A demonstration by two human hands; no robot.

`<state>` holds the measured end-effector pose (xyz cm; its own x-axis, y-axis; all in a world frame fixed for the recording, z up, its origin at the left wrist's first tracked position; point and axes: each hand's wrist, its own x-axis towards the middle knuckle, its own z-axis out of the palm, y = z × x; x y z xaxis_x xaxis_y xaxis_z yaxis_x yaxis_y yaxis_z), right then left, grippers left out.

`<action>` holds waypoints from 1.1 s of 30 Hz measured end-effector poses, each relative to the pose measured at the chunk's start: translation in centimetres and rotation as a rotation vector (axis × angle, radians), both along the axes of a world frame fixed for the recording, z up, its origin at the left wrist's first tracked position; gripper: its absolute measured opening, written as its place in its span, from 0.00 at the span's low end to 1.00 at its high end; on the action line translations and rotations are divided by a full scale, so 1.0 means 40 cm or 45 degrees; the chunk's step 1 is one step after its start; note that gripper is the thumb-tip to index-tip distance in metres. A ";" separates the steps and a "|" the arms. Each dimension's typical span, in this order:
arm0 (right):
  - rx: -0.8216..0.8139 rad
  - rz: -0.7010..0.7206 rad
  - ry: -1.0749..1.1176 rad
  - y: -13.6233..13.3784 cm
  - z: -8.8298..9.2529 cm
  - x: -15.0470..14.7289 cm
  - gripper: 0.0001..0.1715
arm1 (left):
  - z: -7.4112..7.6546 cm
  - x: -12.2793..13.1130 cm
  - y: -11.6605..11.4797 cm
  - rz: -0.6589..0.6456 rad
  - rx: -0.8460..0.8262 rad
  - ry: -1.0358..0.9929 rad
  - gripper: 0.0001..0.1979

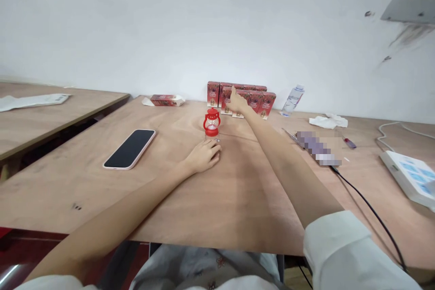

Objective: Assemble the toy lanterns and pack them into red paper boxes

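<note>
A small red lantern point(212, 122) with a clear globe and red side handles stands upright mid-table. My left hand point(203, 156) rests on the wood just in front of it, fingers loosely bent, fingertips close to the lantern's clear lower part. Whether they touch it, I cannot tell. My right hand point(238, 102) reaches forward to the red printed boxes, its index finger stretched upward and its thumb apart from it. It overlaps a front-row box point(225, 95); contact is unclear. More upright boxes point(268, 104) stand beside and behind it in two rows.
An opened red box point(166, 100) lies at the back left, and a phone point(130, 149) nearer me. A tilted clear bottle point(292, 100), white tissue point(328, 121), a blurred-out item point(317, 148) with black cable point(367, 206), a screwdriver point(349, 143) and a white box point(409, 176) occupy the right.
</note>
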<state>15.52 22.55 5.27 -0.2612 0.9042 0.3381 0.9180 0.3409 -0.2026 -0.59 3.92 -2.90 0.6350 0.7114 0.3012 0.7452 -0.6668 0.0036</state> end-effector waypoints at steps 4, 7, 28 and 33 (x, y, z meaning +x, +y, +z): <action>0.177 -0.004 -0.087 -0.033 -0.020 -0.013 0.43 | 0.003 0.004 -0.004 0.012 -0.002 0.031 0.12; 0.291 0.012 -0.140 -0.060 -0.029 -0.023 0.38 | 0.001 0.003 -0.004 0.011 0.003 0.022 0.12; 0.479 0.394 0.881 -0.406 -0.160 0.239 0.36 | -0.014 0.004 -0.006 0.073 -0.051 -0.662 0.22; 0.033 0.484 1.359 -0.505 -0.194 0.206 0.31 | -0.013 0.008 -0.023 0.099 -0.333 -1.331 0.36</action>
